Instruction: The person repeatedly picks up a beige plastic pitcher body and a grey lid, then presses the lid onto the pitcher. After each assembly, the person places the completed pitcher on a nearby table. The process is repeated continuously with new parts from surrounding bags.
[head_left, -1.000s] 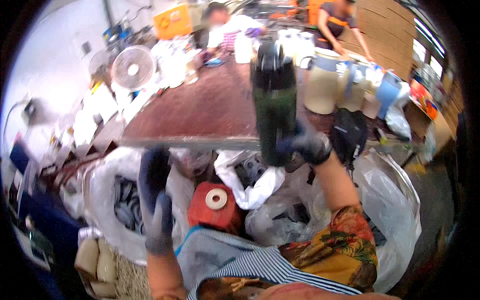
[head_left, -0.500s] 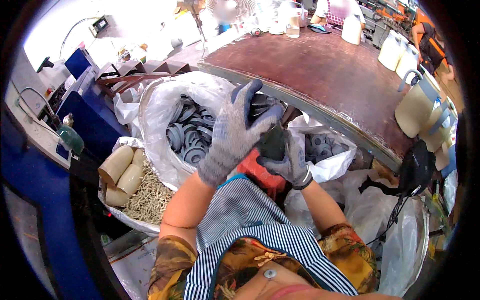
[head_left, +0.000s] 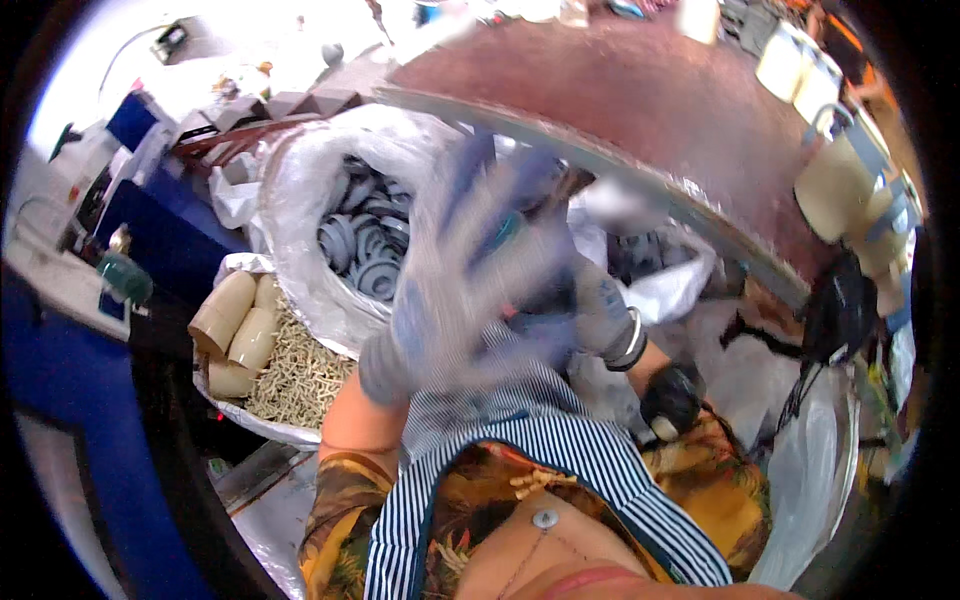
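Note:
My left hand, in a grey and blue work glove, is smeared by motion. Its fingers are spread in front of my chest, with nothing seen in them. My gloved right hand is close behind it on the right, its fingers blurred and partly covered by the left hand. A dark patch shows between the hands, too blurred to name. Over my right forearm is a black rounded object with a pale end. Left of my hands, an open white sack holds many grey ring-shaped plastic parts.
Beige cups lie on small pale pieces in a sack at left. A brown table stands ahead, with cream jugs along its right side. A second white bag holds grey parts. A black pouch hangs at right.
The dark green piece between my hands is no longer distinct. My left hand now blurs across in front of the right. A black object has appeared over my right forearm. The view has shifted slightly.

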